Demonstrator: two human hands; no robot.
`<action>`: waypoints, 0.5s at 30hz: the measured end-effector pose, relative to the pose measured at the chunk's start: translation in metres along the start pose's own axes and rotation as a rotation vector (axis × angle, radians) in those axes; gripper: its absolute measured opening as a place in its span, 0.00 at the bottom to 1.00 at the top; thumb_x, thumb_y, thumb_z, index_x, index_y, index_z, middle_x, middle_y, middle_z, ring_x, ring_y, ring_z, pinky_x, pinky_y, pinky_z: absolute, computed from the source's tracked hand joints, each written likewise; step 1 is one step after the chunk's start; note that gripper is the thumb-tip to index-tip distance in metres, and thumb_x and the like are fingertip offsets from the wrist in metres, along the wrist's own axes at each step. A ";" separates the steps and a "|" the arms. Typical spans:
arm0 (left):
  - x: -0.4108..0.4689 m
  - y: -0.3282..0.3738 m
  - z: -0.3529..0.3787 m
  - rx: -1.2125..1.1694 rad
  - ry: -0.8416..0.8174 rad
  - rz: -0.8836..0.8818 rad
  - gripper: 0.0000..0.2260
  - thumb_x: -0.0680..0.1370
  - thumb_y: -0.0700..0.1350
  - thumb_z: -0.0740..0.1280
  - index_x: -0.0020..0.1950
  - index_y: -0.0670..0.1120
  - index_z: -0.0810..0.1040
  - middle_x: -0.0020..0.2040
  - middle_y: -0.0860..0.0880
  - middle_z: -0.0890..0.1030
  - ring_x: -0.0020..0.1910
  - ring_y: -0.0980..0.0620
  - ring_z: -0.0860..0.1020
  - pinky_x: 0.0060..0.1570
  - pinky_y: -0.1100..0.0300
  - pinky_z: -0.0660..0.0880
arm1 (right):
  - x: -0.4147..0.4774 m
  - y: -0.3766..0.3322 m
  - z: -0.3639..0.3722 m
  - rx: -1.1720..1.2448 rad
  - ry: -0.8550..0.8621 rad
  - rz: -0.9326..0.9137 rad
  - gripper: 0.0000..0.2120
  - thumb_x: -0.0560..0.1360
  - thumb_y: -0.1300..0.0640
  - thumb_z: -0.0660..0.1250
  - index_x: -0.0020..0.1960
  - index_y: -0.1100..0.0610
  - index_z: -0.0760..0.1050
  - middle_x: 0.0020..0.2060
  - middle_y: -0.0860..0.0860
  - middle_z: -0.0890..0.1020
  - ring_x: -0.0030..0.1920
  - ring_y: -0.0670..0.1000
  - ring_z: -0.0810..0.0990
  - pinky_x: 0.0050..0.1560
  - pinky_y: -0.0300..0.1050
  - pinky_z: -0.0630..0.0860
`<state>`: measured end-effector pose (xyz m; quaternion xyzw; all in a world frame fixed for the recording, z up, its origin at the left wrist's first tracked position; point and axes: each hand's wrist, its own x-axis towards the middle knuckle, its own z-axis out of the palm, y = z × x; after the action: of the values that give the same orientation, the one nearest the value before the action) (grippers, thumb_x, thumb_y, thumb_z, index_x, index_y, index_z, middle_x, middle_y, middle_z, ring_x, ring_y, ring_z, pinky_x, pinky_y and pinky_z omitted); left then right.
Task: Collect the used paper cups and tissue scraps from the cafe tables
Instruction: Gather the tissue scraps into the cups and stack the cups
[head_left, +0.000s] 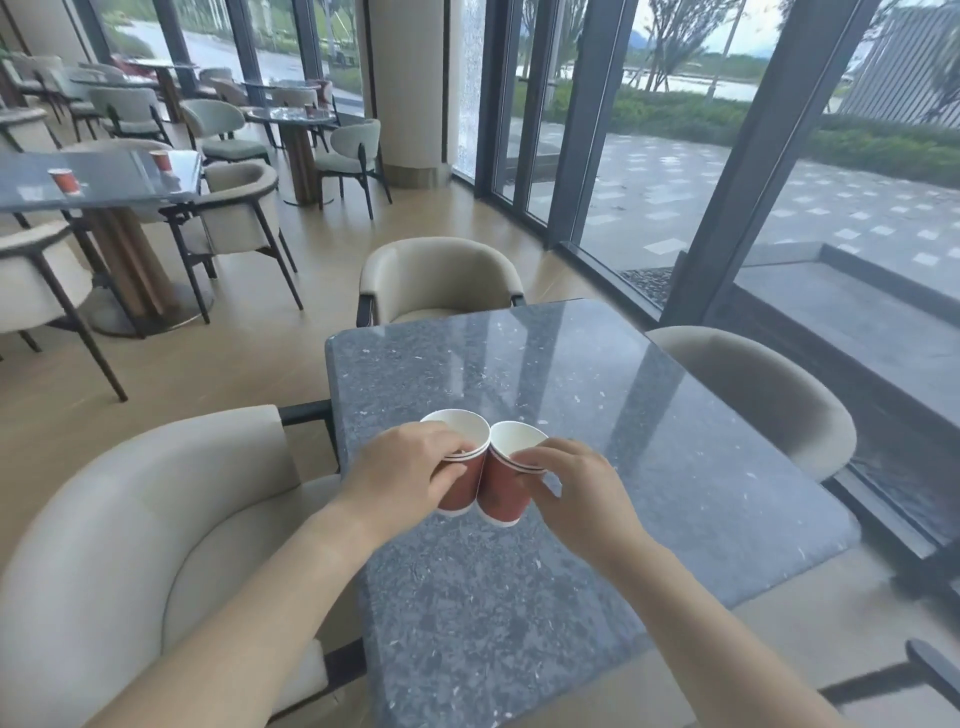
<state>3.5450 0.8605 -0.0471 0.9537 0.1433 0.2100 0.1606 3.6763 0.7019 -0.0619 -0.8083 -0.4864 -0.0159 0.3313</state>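
Over the grey stone table (597, 395) I hold two red paper cups with white insides, side by side and touching. My left hand (410, 467) grips the left cup (460, 488) near its rim. My right hand (576, 488) pinches the rim of the right cup (504, 493). Both cups look like stacks, with double rims showing. On the table at the far left stand two more red cups, one nearer (66, 181) and one farther back (161, 160). I see no tissue scraps.
Beige armchairs surround my table: one at the left (130, 519), one at the far end (441, 275), one at the right (763, 395). The left table (104, 189) has its own chairs. Glass walls run along the right. Wooden floor lies between the tables.
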 end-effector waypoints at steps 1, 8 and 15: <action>-0.009 0.006 -0.004 -0.005 0.002 -0.004 0.08 0.75 0.47 0.67 0.53 0.53 0.79 0.50 0.55 0.81 0.51 0.52 0.77 0.44 0.58 0.72 | -0.009 -0.004 -0.005 -0.006 0.004 -0.014 0.09 0.72 0.61 0.68 0.51 0.52 0.81 0.46 0.46 0.83 0.50 0.51 0.78 0.47 0.40 0.71; -0.074 0.034 -0.048 -0.037 0.076 -0.063 0.08 0.74 0.44 0.68 0.52 0.52 0.80 0.49 0.53 0.81 0.50 0.50 0.77 0.47 0.50 0.76 | -0.052 -0.054 -0.019 0.065 0.078 -0.152 0.11 0.69 0.64 0.71 0.49 0.52 0.81 0.45 0.46 0.83 0.47 0.52 0.80 0.48 0.43 0.75; -0.120 0.046 -0.093 0.021 0.195 -0.105 0.06 0.72 0.42 0.66 0.47 0.49 0.80 0.43 0.52 0.81 0.44 0.49 0.77 0.41 0.57 0.73 | -0.061 -0.101 -0.018 0.139 0.078 -0.251 0.12 0.69 0.65 0.71 0.49 0.52 0.81 0.44 0.45 0.83 0.46 0.50 0.80 0.47 0.45 0.77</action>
<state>3.4080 0.8004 0.0075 0.9215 0.2103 0.2918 0.1467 3.5695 0.6759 -0.0169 -0.7150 -0.5704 -0.0551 0.4005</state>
